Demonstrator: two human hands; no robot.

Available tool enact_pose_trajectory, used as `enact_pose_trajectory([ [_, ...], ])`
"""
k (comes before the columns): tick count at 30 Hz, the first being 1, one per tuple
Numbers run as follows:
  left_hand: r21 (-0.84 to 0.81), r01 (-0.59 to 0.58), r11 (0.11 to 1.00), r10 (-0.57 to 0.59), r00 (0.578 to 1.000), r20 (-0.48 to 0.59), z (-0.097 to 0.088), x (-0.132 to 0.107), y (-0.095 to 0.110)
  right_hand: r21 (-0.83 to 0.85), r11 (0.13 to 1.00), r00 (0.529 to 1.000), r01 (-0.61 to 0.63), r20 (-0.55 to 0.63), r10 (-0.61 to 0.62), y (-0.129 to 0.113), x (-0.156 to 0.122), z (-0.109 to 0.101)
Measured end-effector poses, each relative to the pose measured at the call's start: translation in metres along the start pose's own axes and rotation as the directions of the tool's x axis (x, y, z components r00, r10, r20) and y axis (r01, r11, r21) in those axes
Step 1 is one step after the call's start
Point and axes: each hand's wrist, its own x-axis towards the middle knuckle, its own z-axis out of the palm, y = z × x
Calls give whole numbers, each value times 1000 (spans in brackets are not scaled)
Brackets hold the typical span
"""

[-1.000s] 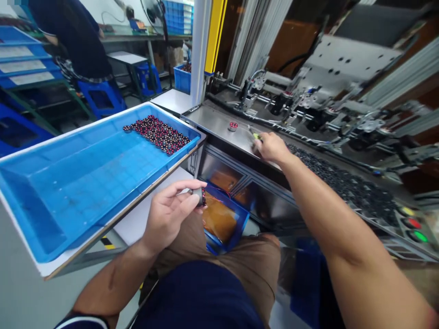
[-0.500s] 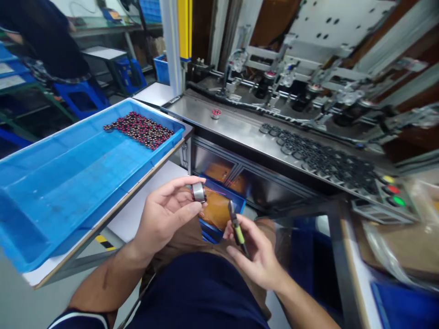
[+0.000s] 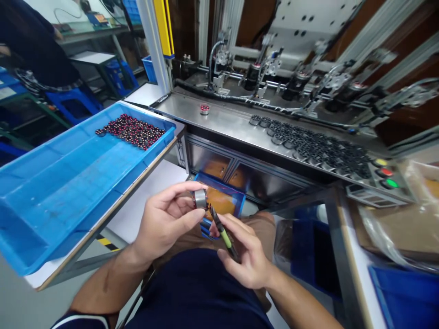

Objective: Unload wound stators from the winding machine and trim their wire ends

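Note:
My left hand (image 3: pixel 164 220) pinches a small silver cylindrical part (image 3: pixel 200 198) between thumb and fingers, above my lap. My right hand (image 3: pixel 245 253) grips a slim tool with a yellow-green handle (image 3: pixel 223 234); its dark tip points up at the silver part and nearly touches it. Both hands are held close together over my brown trousers. A blue tray (image 3: pixel 51 192) at my left holds a cluster of several dark red-and-black round parts (image 3: pixel 132 131) in its far corner.
A steel machine bench (image 3: pixel 233 128) ahead carries one red-topped part (image 3: pixel 205 108) and several black rings (image 3: pixel 308 146). Yellow, red and green buttons (image 3: pixel 384 172) sit at its right end. A small blue bin (image 3: pixel 222 201) lies below. Another person (image 3: pixel 30 45) stands far left.
My right hand came back from the steel bench with the yellow-green tool and brought its tip up to the silver part held in my left hand. The view swung right.

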Motion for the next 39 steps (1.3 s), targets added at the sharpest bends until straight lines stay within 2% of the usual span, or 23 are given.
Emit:
enact_pose_trajectory([
  [5,15,-4,1000,4,1000,-8,1,0,-1,-66,998,1000,-14,-19,13,-3,0,-1],
  [10,33,-28,999,29,999,-16,-3,1,-4,-49,999,1000,-23,-18,23,-2,-5,-2],
  [14,122,-164,979,172,984,-52,-4,1,-6,-61,997,999,-39,-6,39,-4,-4,-4],
  [17,272,-296,916,328,941,-80,-3,1,-5,-41,999,1000,-18,21,19,-7,1,-3],
  [20,394,-352,849,409,910,-69,-2,-1,-4,-24,1000,1000,10,18,-9,-8,5,-1],
  [27,449,-383,807,426,905,8,-6,-3,-1,-36,999,999,32,14,-32,-8,10,2],
  [34,458,-382,803,426,905,9,-9,-5,-5,-106,994,1000,19,-3,-20,-7,6,3],
  [39,484,-421,767,460,887,42,-11,-7,-5,-73,997,999,11,-29,-13,-10,12,3],
])
